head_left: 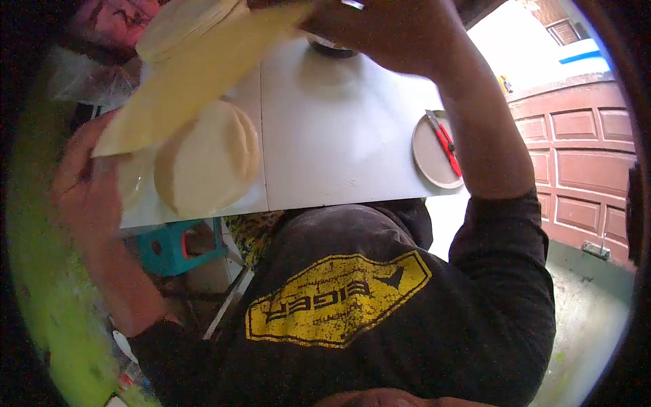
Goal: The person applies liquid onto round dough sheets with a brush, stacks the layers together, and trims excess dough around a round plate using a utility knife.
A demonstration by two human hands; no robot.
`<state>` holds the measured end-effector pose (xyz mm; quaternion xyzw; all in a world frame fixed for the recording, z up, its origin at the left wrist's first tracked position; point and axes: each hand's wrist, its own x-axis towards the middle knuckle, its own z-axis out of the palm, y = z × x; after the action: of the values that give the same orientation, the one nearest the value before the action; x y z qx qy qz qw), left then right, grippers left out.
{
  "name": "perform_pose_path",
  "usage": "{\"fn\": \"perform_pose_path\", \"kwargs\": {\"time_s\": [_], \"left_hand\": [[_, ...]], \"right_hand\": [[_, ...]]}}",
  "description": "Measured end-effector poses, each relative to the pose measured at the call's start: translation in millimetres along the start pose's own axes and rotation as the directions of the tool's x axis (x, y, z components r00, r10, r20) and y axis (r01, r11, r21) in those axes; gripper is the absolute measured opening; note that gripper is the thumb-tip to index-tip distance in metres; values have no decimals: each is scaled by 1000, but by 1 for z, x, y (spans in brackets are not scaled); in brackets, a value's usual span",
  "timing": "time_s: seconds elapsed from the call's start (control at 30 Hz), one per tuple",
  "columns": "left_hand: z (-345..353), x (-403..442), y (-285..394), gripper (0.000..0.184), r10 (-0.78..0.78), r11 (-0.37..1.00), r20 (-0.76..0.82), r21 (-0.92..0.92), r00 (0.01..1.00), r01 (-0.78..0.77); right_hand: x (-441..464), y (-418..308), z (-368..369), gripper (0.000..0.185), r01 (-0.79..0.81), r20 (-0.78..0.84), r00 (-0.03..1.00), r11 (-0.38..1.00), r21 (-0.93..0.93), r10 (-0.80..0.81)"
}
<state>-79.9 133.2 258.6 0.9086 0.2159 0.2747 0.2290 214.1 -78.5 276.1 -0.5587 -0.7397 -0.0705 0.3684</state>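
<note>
A thin, pale yellow sheet (196, 74) stretches in the air between my two hands, partly blurred. My left hand (88, 169) is closed on its lower left end. At the top, my right hand (386, 34) is at the sheet's other end, with its fingertips partly cut off by the frame edge. Below the sheet, a stack of round pale sheets (207, 166) lies on the white table (339, 142). Another round pale stack (180, 30) is behind it at the upper left. A dark-rimmed container (332, 49) shows partly under my right hand.
A red cutter (445, 146) rests on a round beige plate (427, 159) at the table's right. Clear plastic (88, 78) and a reddish item (115, 20) are at the upper left. A teal stool (169, 249) stands below the table; a brown panelled door (576, 163) is at right.
</note>
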Motion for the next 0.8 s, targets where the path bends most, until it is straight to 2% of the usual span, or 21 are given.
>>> {"fn": "perform_pose_path", "kwargs": {"time_s": [0.03, 0.07, 0.1, 0.17, 0.2, 0.27, 0.33, 0.37, 0.4, 0.43, 0.5, 0.57, 0.63, 0.67, 0.73, 0.77, 0.8], "left_hand": [[19, 2, 16, 24, -45, 989, 65, -137, 997, 53], [38, 4, 33, 24, -89, 957, 130, -263, 988, 121], [57, 11, 43, 23, -175, 948, 188, -234, 966, 217], [112, 22, 21, 25, -54, 846, 404, -467, 913, 257], [138, 31, 23, 29, -131, 895, 540, -297, 832, 334], [199, 30, 16, 34, -162, 847, 600, -323, 783, 422], [255, 26, 2, 35, -216, 882, 614, -211, 759, 422], [277, 23, -6, 35, -217, 883, 619, -206, 755, 422], [297, 19, -15, 34, -217, 924, 587, -134, 780, 358], [306, 19, -18, 34, -215, 954, 556, -57, 803, 295], [316, 21, -25, 34, -227, 950, 552, -57, 802, 308], [319, 25, -27, 35, -235, 947, 541, -59, 808, 315], [317, 31, -28, 34, -183, 977, 588, 16, 788, 214], [315, 34, -29, 34, -186, 976, 589, 20, 787, 216], [298, 37, -17, 37, -242, 966, 691, 104, 681, 237], [294, 36, -15, 37, -242, 966, 683, 104, 689, 236], [290, 35, -15, 41, -225, 974, 655, 127, 722, 188]], "right_hand": [[-22, -6, -15, 27, -44, 25, 999, 999, 15, 44], [-39, -6, -21, 30, -184, 54, 982, 982, 50, 181], [-55, -6, -28, 32, -320, 83, 946, 944, 77, 314], [-93, 17, -7, 30, -631, 87, 776, 767, 113, 625], [-111, 28, 2, 28, -747, 90, 664, 652, 133, 742], [-159, 72, 33, 28, -830, 223, 556, 548, 103, 801], [-196, 97, 67, 27, -924, 223, 379, 382, 29, 898], [-212, 109, 81, 27, -909, 199, 403, 416, -25, 893], [-225, 118, 92, 27, -891, 178, 429, 447, -80, 886], [-227, 119, 100, 27, -917, 152, 382, 394, -66, 912], [-227, 123, 109, 27, -912, 120, 383, 395, -106, 916], [-225, 124, 107, 27, -904, 81, 393, 401, -146, 916], [-224, 122, 106, 26, -892, 101, 390, 402, -205, 915], [-225, 123, 105, 26, -893, 103, 390, 403, -201, 915], [-227, 125, 106, 31, -879, 80, 417, 424, -221, 906], [-226, 125, 107, 31, -874, 75, 426, 432, -221, 902], [-224, 120, 109, 36, -876, -57, 459, 441, -198, 887]]}}
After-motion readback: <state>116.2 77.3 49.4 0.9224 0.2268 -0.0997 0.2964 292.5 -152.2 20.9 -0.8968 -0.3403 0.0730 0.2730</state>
